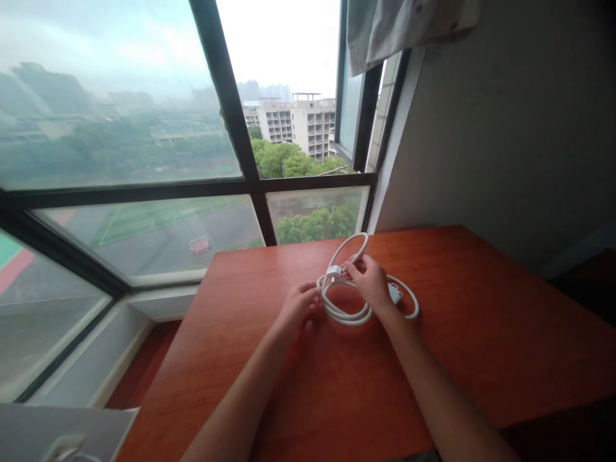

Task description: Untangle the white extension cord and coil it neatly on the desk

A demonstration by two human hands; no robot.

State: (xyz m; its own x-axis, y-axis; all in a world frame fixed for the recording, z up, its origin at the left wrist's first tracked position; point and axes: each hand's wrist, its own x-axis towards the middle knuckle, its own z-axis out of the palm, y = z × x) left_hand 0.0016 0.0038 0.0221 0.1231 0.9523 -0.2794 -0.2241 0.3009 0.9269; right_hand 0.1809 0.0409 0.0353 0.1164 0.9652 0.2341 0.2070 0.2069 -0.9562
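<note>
A white cable (359, 314) lies in loose coils on the reddish-brown wooden table (481, 333), with a white plug (334, 272) at the top of the coil and a small white block (395, 294) on its right side. My right hand (369, 282) rests on the coil, fingers pinched on the cable just beside the plug. My left hand (299, 307) is at the coil's left edge, fingers curled and touching the cable there.
A large window with dark frames (250, 186) runs behind and left of the table, showing buildings and trees far below. A grey wall (505, 128) stands at the right. A cloth (399, 25) hangs at the top. A pale object (62, 443) sits at the bottom left.
</note>
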